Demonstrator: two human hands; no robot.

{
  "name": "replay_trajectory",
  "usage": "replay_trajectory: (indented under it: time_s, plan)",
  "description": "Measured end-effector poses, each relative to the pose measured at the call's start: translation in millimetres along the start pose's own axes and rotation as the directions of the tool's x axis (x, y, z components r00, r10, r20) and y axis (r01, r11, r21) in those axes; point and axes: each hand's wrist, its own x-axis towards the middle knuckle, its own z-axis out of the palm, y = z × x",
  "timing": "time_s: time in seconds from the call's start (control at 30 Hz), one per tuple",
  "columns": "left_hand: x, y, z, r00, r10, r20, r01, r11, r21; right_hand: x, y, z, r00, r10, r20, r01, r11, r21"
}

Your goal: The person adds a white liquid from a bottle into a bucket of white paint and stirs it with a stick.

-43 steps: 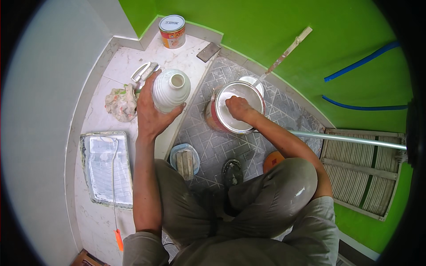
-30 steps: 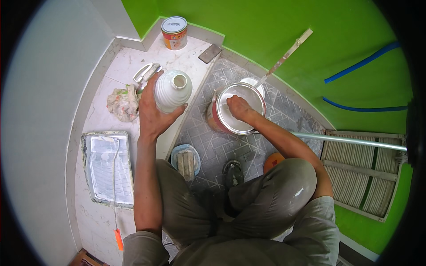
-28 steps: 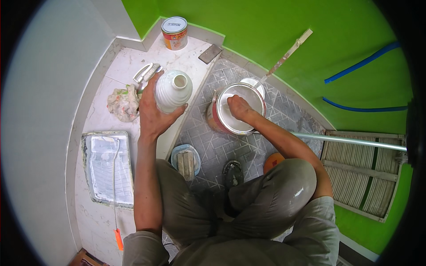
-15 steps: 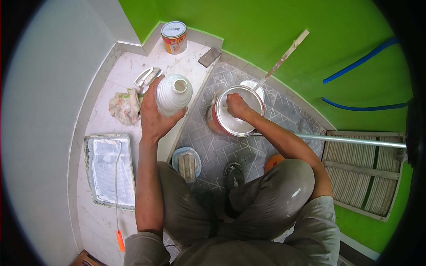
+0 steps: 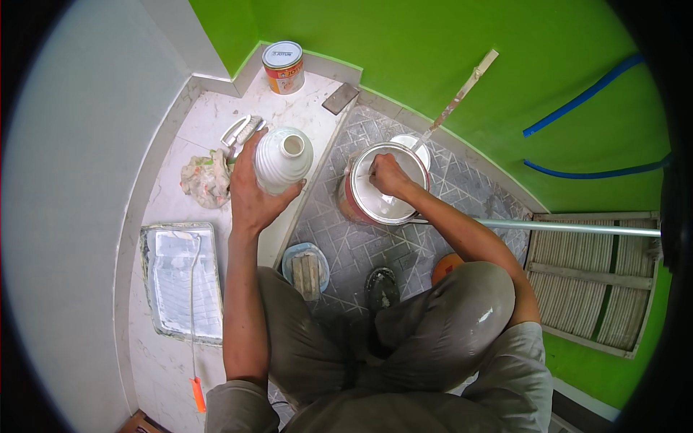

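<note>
A white ribbed plastic bottle (image 5: 280, 169) with an uncapped mouth stands tilted toward me in my left hand (image 5: 247, 189), its thumb and fingers wrapped round the sides. My right hand (image 5: 388, 175) reaches inside the rim of a large paint bucket (image 5: 349, 202) holding whitish paint. Its fingers are curled closed; whatever they grip is hidden below the fist. Beside the left hand lie a crumpled, paint-stained rag (image 5: 205, 180) and a white-handled brush (image 5: 245, 130). A paint-smeared wooden stick (image 5: 462, 95) slants up behind the bucket, near a white round lid or tub (image 5: 416, 149).
A paint tray (image 5: 148, 285) with an orange-handled roller frame (image 5: 198, 394) lies at left. A lidded paint can (image 5: 284, 68) and a dark flat block (image 5: 340, 99) stand farther off. A metal pole (image 5: 570, 227) crosses at right before a slatted panel (image 5: 592, 281). Near my knees sits a blue dish (image 5: 325, 273).
Both hands keep nearly the same places and grips. The whole view has shifted slightly; nothing has been let go or taken up.
</note>
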Motion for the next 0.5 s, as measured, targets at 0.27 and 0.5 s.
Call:
replay_trajectory:
  time_s: [0.27, 0.5]
  plan:
    - [-1, 4, -2, 1.000, 0.015, -0.004, -0.015, 1.000, -0.010, -17, -3, -22, 0.997, -0.072, 0.009, 0.072, 0.997, 0.015]
    - [-3, 22, -13, 0.999, 0.050, 0.012, -0.049, 0.997, -0.053, -45, -33, -74, 0.996, -0.086, -0.004, 0.086, 0.996, 0.036]
